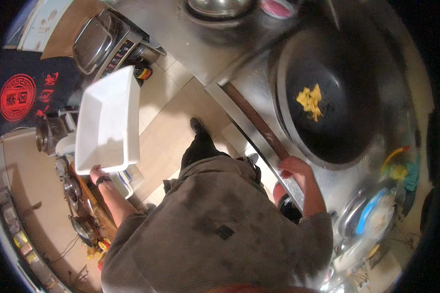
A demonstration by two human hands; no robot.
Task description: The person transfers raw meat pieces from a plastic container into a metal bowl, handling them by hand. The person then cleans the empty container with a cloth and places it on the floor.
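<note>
My left hand (pixel 97 174) grips the near rim of a deep white plastic tub (pixel 108 113). The tub's inside faces me and holds nothing that I can see. My right hand (pixel 295 167) is at the front edge of a stainless steel stove counter (pixel 249 121), by the end of a brown strip (pixel 255 121). Its fingers look curled, and whether they grip the edge is hidden. Beyond that hand a large dark wok (pixel 333 135) sits in the counter, with a small clump of yellow food, perhaps scrambled egg (pixel 310 102), in its bowl.
A countertop appliance with a button panel (pixel 106 47) stands behind the tub, near a dark bottle (pixel 143 74). Ladles and pans (pixel 82 227) lie at the left. A round metal vessel (pixel 220 7) is at the far counter; a bowl with a blue strip (pixel 370 212) is at the right.
</note>
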